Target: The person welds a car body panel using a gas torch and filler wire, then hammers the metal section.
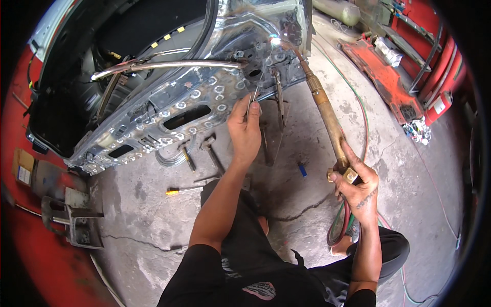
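My right hand [362,187] is wrapped round the valve end of a long brass gas welding torch [328,118]. Its thin bent tip reaches up to the car body panel [240,38], where a small bright glow [275,40] shows at the metal. Between the thumb and fingers of my left hand [245,130] is pinched a thin welding rod [256,92], which points up toward the glow. Just right of that hand, a pair of locking pliers [279,94] hangs from the panel's lower edge. Rows of round weld spots mark the grey panel.
On the concrete floor lie hammers [212,153], a yellow-handled screwdriver [176,192], a wire coil [171,157] and a blue lighter [303,170]. Red and green hoses [335,238] run from the torch past my leg. To the right are a red metal ramp [381,77] and a red extinguisher [439,107].
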`<state>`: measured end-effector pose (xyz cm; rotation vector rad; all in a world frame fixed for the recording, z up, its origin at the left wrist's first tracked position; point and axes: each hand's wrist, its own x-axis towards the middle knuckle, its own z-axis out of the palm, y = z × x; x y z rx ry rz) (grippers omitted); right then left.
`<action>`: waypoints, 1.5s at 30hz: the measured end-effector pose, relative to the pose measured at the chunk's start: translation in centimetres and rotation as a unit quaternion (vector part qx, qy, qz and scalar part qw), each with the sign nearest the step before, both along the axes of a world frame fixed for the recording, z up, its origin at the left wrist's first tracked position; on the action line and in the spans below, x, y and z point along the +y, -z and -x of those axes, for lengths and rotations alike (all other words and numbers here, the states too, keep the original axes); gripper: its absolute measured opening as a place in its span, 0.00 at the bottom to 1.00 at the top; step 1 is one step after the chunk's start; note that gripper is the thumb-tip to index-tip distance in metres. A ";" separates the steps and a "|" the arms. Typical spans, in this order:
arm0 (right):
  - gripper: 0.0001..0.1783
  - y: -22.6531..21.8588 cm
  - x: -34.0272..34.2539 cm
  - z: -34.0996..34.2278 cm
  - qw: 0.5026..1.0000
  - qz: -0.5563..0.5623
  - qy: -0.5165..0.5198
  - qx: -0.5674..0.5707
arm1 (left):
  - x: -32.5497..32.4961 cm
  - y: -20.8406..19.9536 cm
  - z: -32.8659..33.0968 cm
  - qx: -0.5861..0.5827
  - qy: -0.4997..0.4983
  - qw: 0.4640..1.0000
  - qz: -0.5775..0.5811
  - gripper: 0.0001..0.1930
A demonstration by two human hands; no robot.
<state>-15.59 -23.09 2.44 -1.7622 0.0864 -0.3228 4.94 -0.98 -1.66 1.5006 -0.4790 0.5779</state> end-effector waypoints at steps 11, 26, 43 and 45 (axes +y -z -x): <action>0.38 0.1 -0.4 0.2 0.999 0.010 -0.015 -0.032 | 0.0 0.1 -0.1 -0.008 -0.002 1.000 0.003 0.14; 0.34 0.1 -0.3 0.1 0.999 0.029 0.006 -0.019 | -0.1 0.1 -0.1 -0.002 -0.002 1.000 0.003 0.15; 0.39 0.1 -0.1 0.0 1.000 0.008 0.003 -0.025 | -0.1 0.3 -0.3 0.005 0.010 1.000 0.007 0.15; 0.40 0.2 -0.1 0.0 1.000 0.006 0.004 -0.024 | -0.1 0.2 -0.2 -0.001 0.004 1.000 0.001 0.15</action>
